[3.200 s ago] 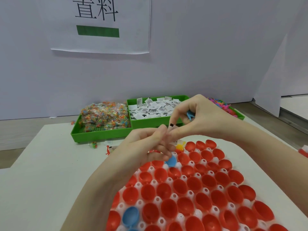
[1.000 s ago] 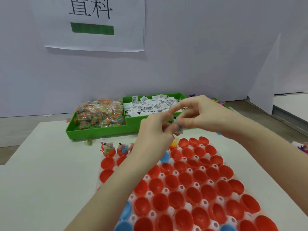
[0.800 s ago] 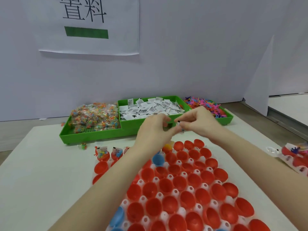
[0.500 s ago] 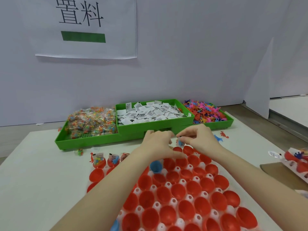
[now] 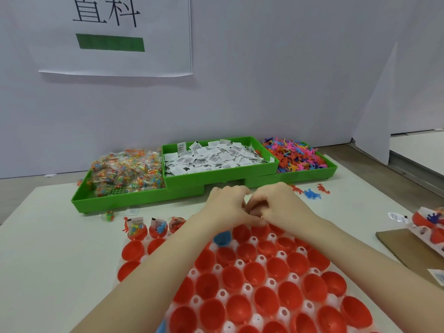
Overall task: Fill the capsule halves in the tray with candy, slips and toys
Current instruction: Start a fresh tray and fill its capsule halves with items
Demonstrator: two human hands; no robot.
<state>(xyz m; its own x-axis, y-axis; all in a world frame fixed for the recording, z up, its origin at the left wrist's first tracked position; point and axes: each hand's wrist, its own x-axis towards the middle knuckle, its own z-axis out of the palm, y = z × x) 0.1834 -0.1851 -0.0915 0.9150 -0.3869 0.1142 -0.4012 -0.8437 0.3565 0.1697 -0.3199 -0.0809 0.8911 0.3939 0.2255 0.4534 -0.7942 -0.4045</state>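
A white tray (image 5: pixel 240 263) of red capsule halves (image 5: pixel 278 270) lies in front of me, with a blue half (image 5: pixel 222 237) near its far edge. Three halves at the far left (image 5: pixel 137 230) hold candy, a slip and a toy. My left hand (image 5: pixel 225 207) and my right hand (image 5: pixel 283 207) meet fingertip to fingertip over the tray's far row. Their fingers curl down and hide what they pinch. Behind them, green bins hold candy packets (image 5: pixel 125 171), paper slips (image 5: pixel 216 157) and coloured toys (image 5: pixel 295 155).
Loose toys (image 5: pixel 312 193) lie on the table right of my hands, and a loose candy (image 5: pixel 109 215) lies left of the tray. A cardboard sheet (image 5: pixel 413 251) with filled capsules (image 5: pixel 430 219) sits at the right edge. A white wall stands close behind the bins.
Both hands, which pinched a slip and a small blue toy between them, have come down from above the tray onto its far row. The slip and toy are now hidden under the fingers.
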